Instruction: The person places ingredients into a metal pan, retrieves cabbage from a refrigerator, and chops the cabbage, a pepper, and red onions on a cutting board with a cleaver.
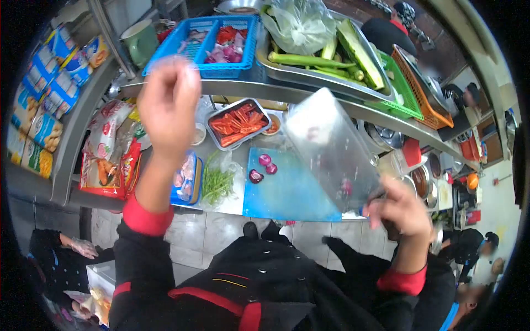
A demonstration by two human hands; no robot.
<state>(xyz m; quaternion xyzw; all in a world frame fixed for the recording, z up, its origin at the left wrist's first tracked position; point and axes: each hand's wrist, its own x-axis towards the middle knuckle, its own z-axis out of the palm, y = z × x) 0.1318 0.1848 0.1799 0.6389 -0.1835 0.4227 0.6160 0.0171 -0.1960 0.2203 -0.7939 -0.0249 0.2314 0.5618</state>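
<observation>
My left hand is raised at the front of the shelf, blurred, with its fingers curled; what they hold, if anything, is hidden. The blue divided basket is just beyond it, with chopped red pepper and purple onion inside. On the right, my right hand grips the near end of a broad, shiny rectangular blade that looks like a cleaver. The blade slants up over the blue cutting board, hiding its right part. Purple onion pieces lie on the board's left side.
A tray of sliced red peppers stands behind the board. Left of it are green herbs and a blue tray of pale pieces. The shelf holds a metal tray of green vegetables. Co-workers stand at both sides.
</observation>
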